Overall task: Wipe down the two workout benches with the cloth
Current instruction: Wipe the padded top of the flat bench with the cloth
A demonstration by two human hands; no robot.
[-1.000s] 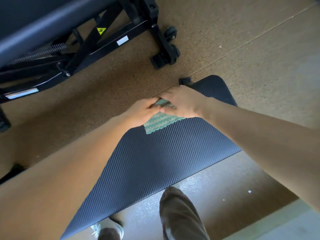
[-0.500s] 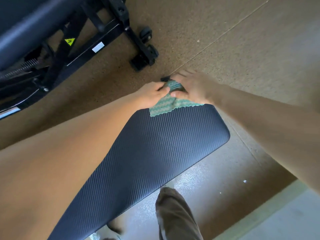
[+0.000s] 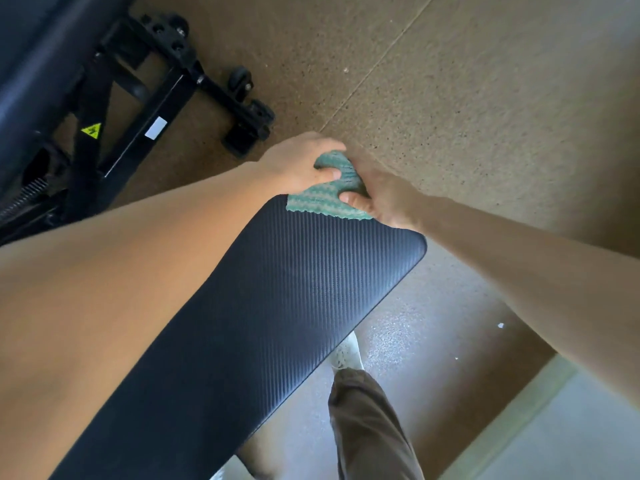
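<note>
Gripping the cloth (image 3: 325, 201) from both sides now: the left hand (image 3: 296, 164) is curled over its left part, thumb pressed down on the green weave, and the right hand (image 3: 386, 202) clamps the right part, thumb on top and fingers wrapped down behind where they can't be seen. The two hands sit close together, almost touching, with the cloth bunched up into a hump between them. Its lower edge lies flat, spread just under the thumbs on the far end of the bench (image 3: 277, 306). Both hands are right at that end, over the rounded edge of the dark ribbed pad, which runs back from them toward the person, between the two bare forearms.

Beyond and to the left of the left hand stands the second bench (image 3: 149, 109), well apart from the cloth: black steel frame, a small wheel (image 3: 240, 79) and a foot nearest the hands, a yellow label (image 3: 91, 130) and a white label (image 3: 156, 128) on the frame, and a coiled spring (image 3: 20, 199) farther left. Its dark pad fills the top left corner.

All round the hands is speckled brown floor (image 3: 485, 116), with a thin seam (image 3: 374, 67) running away from just above the left hand. Back toward the person, under the right forearm, a trouser leg (image 3: 367, 427) and a pale shoe (image 3: 346, 351) show beside the bench.
</note>
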